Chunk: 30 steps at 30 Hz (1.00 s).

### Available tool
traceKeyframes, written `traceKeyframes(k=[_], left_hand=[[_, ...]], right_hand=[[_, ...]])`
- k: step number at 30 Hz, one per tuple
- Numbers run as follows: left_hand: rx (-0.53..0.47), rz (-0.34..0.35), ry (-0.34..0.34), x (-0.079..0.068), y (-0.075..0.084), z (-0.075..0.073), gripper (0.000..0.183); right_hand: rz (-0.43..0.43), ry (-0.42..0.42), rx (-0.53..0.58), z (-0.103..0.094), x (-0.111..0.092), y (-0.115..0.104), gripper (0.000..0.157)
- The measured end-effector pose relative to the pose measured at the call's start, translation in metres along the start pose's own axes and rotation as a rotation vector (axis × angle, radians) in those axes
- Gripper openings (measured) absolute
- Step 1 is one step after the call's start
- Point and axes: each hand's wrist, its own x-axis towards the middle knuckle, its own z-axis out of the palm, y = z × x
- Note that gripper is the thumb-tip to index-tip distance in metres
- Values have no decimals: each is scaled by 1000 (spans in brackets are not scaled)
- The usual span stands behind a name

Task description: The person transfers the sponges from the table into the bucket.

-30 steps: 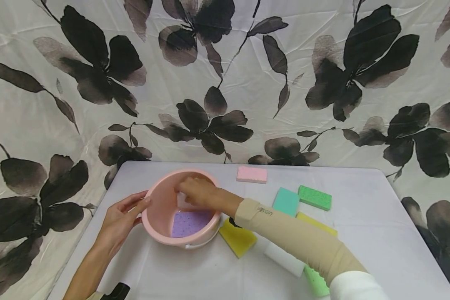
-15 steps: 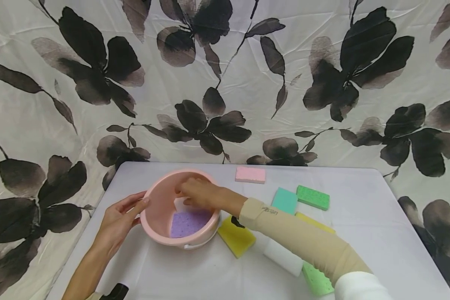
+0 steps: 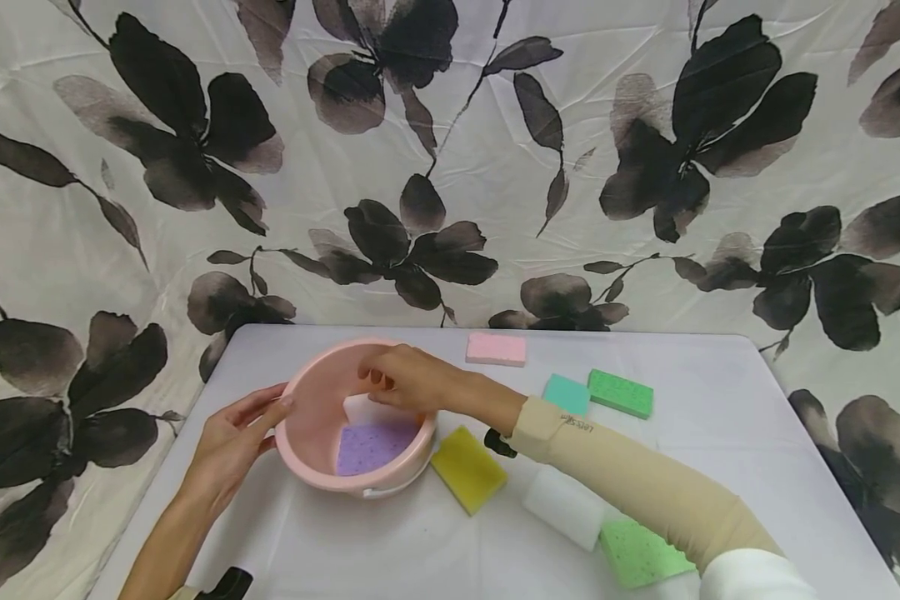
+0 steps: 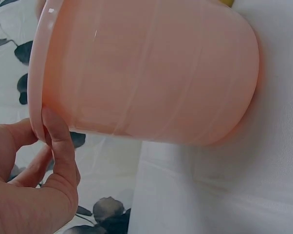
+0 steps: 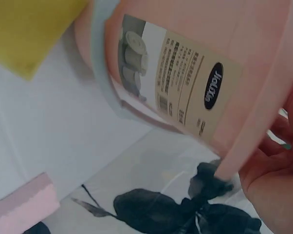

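Observation:
A pink bucket [image 3: 307, 417] stands on the white-covered table, its handle lowered against the near right side. Inside it are a purple sponge [image 3: 375, 448] and a white block [image 3: 375, 409]. My left hand [image 3: 228, 442] pinches the bucket's left rim; in the left wrist view, thumb and fingers [image 4: 61, 146] sit on both sides of that rim. At the bucket's mouth, over the white block, is my right hand [image 3: 412, 379] with loosely bent fingers. I see nothing held in it. A small green patch shows between its fingers in the right wrist view, too small to identify.
Right of the bucket lie a yellow sponge [image 3: 470, 469], a white block [image 3: 566, 506] and a light green sponge [image 3: 641, 554]. Farther back are teal [image 3: 567, 392], green [image 3: 621, 393] and pink [image 3: 496, 349] sponges. A floral cloth [image 3: 555, 250] hangs behind the table.
My right hand has lifted and drawn slightly right inside the bucket. More of the white block shows beside the purple sponge. The left hand keeps its place on the rim.

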Motion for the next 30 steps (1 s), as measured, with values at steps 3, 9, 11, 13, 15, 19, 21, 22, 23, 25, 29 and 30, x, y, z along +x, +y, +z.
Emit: traceKeyframes(k=[3, 9, 11, 13, 15, 19, 21, 22, 23, 25, 29, 30], left_hand=[[-14, 1, 2, 0, -1, -1, 70], [-3, -4, 8, -1, -2, -1, 70], [5, -10, 15, -1, -2, -1, 70], [11, -16, 19, -1, -1, -1, 70], [11, -12, 17, -1, -1, -1, 70], [5, 5, 8, 0, -1, -1, 70], [-6, 15, 4, 0, -1, -1, 70], [-14, 19, 2, 1, -1, -1, 70], [-22, 22, 0, 1, -1, -1, 69], [-30, 30, -2, 1, -2, -1, 69], [-41, 31, -1, 1, -2, -1, 69], [-41, 31, -1, 1, -2, 0, 69]], right_hand=[[-30, 24, 57, -5, -6, 2, 25], [-49, 93, 176, -14, -20, 6, 23], [-51, 131, 204, -17, -26, 8, 23], [-53, 178, 203, -20, -32, 11, 21], [-37, 217, 194, -22, -38, 14, 21], [13, 281, 161, -24, -52, 20, 22], [27, 312, 158, -25, -57, 24, 22], [32, 327, 164, -25, -60, 26, 22], [36, 342, 171, -25, -63, 27, 21], [44, 364, 191, -24, -68, 31, 21], [88, 381, 230, -23, -78, 35, 22], [99, 384, 238, -23, -81, 36, 22]])
